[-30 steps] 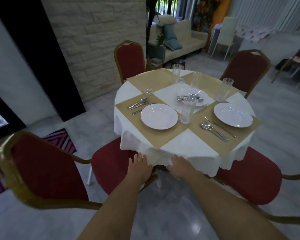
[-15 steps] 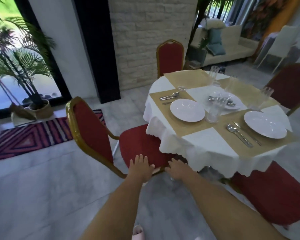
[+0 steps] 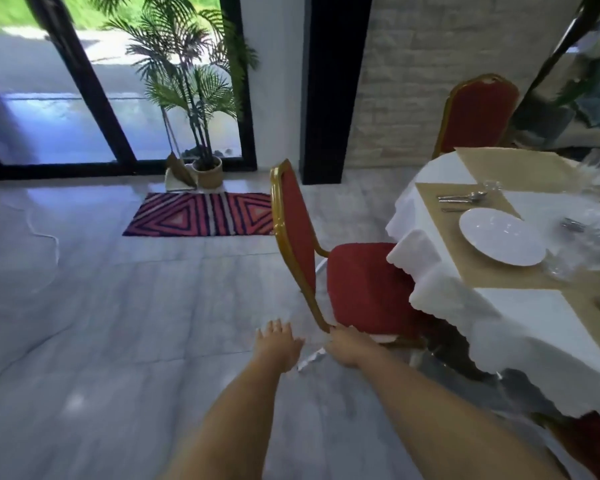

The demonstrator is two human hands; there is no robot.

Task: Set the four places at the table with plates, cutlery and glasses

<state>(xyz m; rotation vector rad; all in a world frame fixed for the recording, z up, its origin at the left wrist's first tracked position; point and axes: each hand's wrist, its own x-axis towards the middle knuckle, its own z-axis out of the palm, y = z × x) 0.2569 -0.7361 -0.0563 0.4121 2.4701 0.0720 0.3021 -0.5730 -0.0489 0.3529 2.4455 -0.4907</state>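
Since a second ago my view has swung left: the counter, with plate and cutlery laid, now lies at 3 o'clock. My left hand is spread, empty; right hand at the chair frame, grip indiscernible. I am probably circling toward an unset place.

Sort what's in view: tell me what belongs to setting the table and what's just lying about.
Job: white plate, cutlery beside it, blurred glass, tan placemat, clothed table.
Lying about: near red chair, striped rug, potted palm.
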